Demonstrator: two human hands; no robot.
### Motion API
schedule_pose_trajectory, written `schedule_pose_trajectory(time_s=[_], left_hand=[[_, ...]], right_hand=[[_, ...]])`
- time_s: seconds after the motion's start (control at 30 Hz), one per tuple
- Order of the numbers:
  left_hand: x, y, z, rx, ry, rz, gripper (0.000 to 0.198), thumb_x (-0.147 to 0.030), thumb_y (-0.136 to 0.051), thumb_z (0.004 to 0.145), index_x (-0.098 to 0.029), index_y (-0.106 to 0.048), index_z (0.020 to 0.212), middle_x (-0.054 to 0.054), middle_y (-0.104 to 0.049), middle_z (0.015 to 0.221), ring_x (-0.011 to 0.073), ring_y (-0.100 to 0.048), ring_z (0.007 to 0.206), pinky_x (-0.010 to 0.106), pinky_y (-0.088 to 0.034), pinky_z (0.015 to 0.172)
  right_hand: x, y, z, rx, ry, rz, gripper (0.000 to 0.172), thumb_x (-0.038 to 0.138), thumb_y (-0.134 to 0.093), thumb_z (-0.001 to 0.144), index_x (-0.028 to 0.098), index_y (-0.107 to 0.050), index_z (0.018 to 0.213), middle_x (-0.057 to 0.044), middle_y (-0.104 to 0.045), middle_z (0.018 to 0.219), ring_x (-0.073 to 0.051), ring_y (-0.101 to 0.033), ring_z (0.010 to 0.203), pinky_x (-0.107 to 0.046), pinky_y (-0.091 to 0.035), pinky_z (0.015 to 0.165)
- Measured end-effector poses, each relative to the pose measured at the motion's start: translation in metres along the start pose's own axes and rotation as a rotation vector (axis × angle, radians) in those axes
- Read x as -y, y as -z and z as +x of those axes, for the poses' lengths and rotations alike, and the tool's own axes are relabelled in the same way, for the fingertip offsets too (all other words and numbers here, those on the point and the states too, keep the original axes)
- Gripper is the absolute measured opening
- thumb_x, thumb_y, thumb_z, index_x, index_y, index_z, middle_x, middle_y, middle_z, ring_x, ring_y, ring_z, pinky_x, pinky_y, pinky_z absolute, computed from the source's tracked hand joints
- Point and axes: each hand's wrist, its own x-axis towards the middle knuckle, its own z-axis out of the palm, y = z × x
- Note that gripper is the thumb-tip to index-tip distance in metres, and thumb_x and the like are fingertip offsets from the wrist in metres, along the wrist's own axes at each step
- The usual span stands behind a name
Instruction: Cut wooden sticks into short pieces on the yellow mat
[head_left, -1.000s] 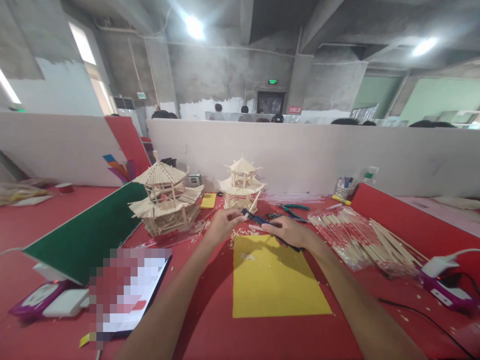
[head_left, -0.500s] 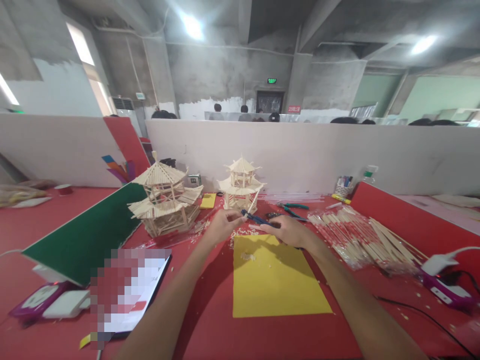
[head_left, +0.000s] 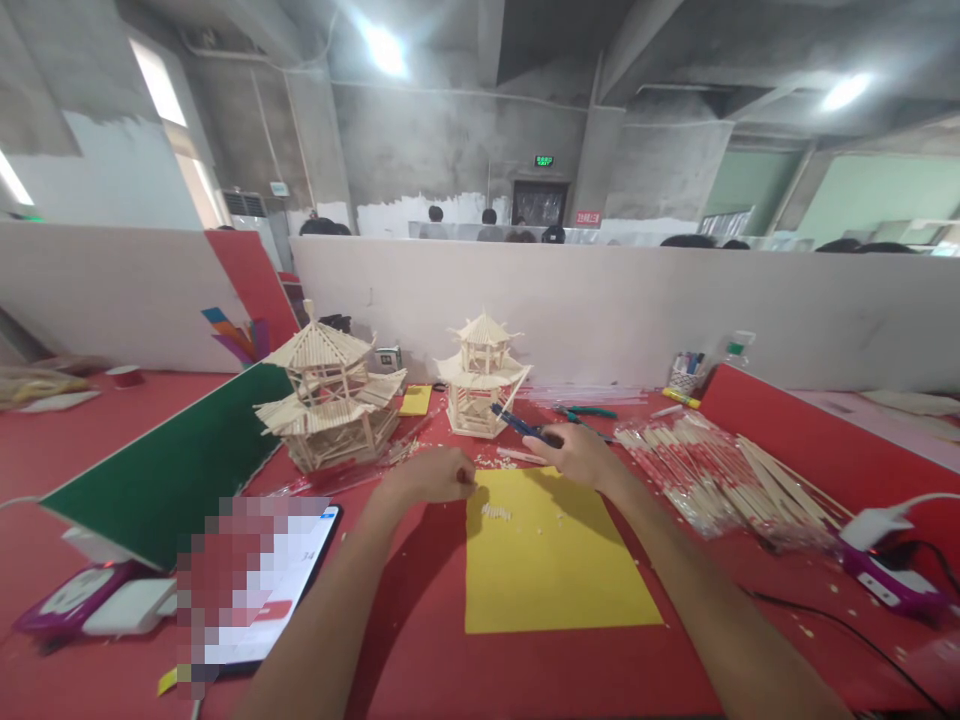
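Note:
My left hand [head_left: 444, 474] is closed, thumb and fingers pinched together, at the upper left edge of a yellow sheet [head_left: 559, 580]. Anything between those fingertips is too small to make out. Close by on the sheet lies a short row of small pale stick pieces [head_left: 496, 512]. Above the sheet's top edge, my right hand [head_left: 576, 455] grips blue pliers [head_left: 516, 420], their tip pointing up and left in front of the smaller wooden pagoda model [head_left: 486, 370]. Pale scraps [head_left: 495, 462] are scattered below that model.
A larger pagoda model [head_left: 330, 390] stands at the left, beside a green board [head_left: 172, 460]. A phone [head_left: 300, 580] lies at front left. Bundled wooden sticks [head_left: 697, 470] and green-handled pliers [head_left: 589, 412] are on the right, near a power strip [head_left: 892, 580].
My left hand has come down and towards me, from the pliers' tip to the yellow sheet's edge. The pliers' tip has swung slightly upward in my right hand.

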Motion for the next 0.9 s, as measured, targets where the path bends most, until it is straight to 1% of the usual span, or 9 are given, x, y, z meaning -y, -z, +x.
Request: schedule_pose_trajectory(time_s=[0.1, 0.13, 0.4, 0.47, 0.57, 0.63, 0.7, 0.8, 0.9], left_hand=[[0.001, -0.005, 0.000, 0.238, -0.032, 0.017, 0.011, -0.033, -0.072, 0.064, -0.024, -0.070, 0.059, 0.001, -0.065, 0.056, 0.0148, -0.054, 0.051, 0.023, -0.036, 0.053], [0.001, -0.006, 0.000, 0.276, -0.044, 0.016, 0.010, -0.033, -0.071, 0.065, -0.024, -0.071, 0.061, 0.001, -0.066, 0.058, 0.0149, -0.055, 0.052, 0.023, -0.036, 0.053], [0.000, -0.010, 0.002, 0.390, -0.074, -0.052, 0.016, -0.039, -0.076, 0.063, -0.024, -0.071, 0.059, 0.000, -0.065, 0.057, 0.0139, -0.053, 0.051, 0.023, -0.034, 0.050], [0.000, -0.004, 0.001, 0.333, -0.072, -0.031, 0.023, -0.041, -0.075, 0.066, -0.022, -0.068, 0.056, 0.000, -0.059, 0.052, 0.0128, -0.048, 0.048, 0.023, -0.031, 0.048], [-0.002, 0.008, 0.002, 0.054, -0.034, 0.092, 0.032, -0.042, -0.063, 0.079, -0.019, -0.064, 0.057, 0.002, -0.056, 0.052, 0.0134, -0.046, 0.049, 0.024, -0.032, 0.051], [-0.005, 0.013, 0.004, -0.175, -0.040, 0.132, 0.028, -0.038, -0.054, 0.086, -0.018, -0.068, 0.074, 0.005, -0.064, 0.067, 0.0162, -0.054, 0.060, 0.025, -0.039, 0.058], [-0.009, 0.015, 0.006, -0.310, -0.107, 0.086, 0.026, -0.033, -0.050, 0.089, -0.018, -0.068, 0.101, 0.009, -0.069, 0.096, 0.0192, -0.061, 0.080, 0.027, -0.046, 0.071], [-0.015, 0.012, 0.008, -0.273, -0.241, -0.021, 0.037, -0.026, -0.054, 0.087, -0.022, -0.061, 0.124, 0.011, -0.062, 0.126, 0.0212, -0.061, 0.104, 0.029, -0.049, 0.087], [-0.020, 0.007, 0.009, -0.159, -0.274, -0.055, 0.036, -0.021, -0.059, 0.084, -0.024, -0.067, 0.119, 0.009, -0.064, 0.125, 0.0225, -0.060, 0.112, 0.031, -0.047, 0.094]], right_hand=[[0.001, -0.003, 0.001, 0.014, 0.001, -0.008, 0.049, 0.062, -0.049, 0.088, 0.019, -0.063, 0.070, -0.001, -0.064, 0.066, -0.015, -0.055, 0.061, -0.025, -0.028, 0.056], [0.001, -0.004, 0.001, 0.020, 0.004, -0.006, 0.048, 0.062, -0.049, 0.088, 0.019, -0.063, 0.070, -0.002, -0.064, 0.067, -0.015, -0.055, 0.061, -0.025, -0.029, 0.057], [0.006, -0.006, -0.001, 0.028, 0.012, -0.023, 0.047, 0.061, -0.050, 0.088, 0.019, -0.065, 0.073, -0.002, -0.066, 0.069, -0.015, -0.056, 0.061, -0.025, -0.028, 0.055], [0.007, -0.007, -0.001, 0.033, 0.013, -0.021, 0.048, 0.062, -0.049, 0.089, 0.019, -0.065, 0.073, -0.003, -0.067, 0.069, -0.015, -0.056, 0.061, -0.025, -0.028, 0.056], [0.006, -0.009, -0.001, 0.045, 0.014, -0.031, 0.051, 0.064, -0.048, 0.089, 0.019, -0.064, 0.071, -0.004, -0.067, 0.069, -0.016, -0.057, 0.061, -0.025, -0.028, 0.056], [0.006, -0.011, -0.001, 0.043, 0.013, -0.055, 0.054, 0.067, -0.047, 0.088, 0.019, -0.063, 0.068, -0.005, -0.067, 0.069, -0.016, -0.057, 0.062, -0.026, -0.027, 0.056], [0.005, -0.013, -0.001, 0.043, 0.020, -0.073, 0.056, 0.067, -0.047, 0.088, 0.019, -0.063, 0.067, -0.005, -0.066, 0.068, -0.017, -0.057, 0.062, -0.026, -0.026, 0.056], [0.006, -0.017, -0.001, 0.073, 0.042, -0.075, 0.053, 0.066, -0.049, 0.088, 0.019, -0.066, 0.070, -0.006, -0.067, 0.069, -0.017, -0.056, 0.061, -0.026, -0.026, 0.056], [0.007, -0.021, -0.002, 0.105, 0.069, -0.079, 0.052, 0.065, -0.050, 0.087, 0.019, -0.067, 0.072, -0.006, -0.068, 0.070, -0.017, -0.056, 0.061, -0.026, -0.026, 0.055]])
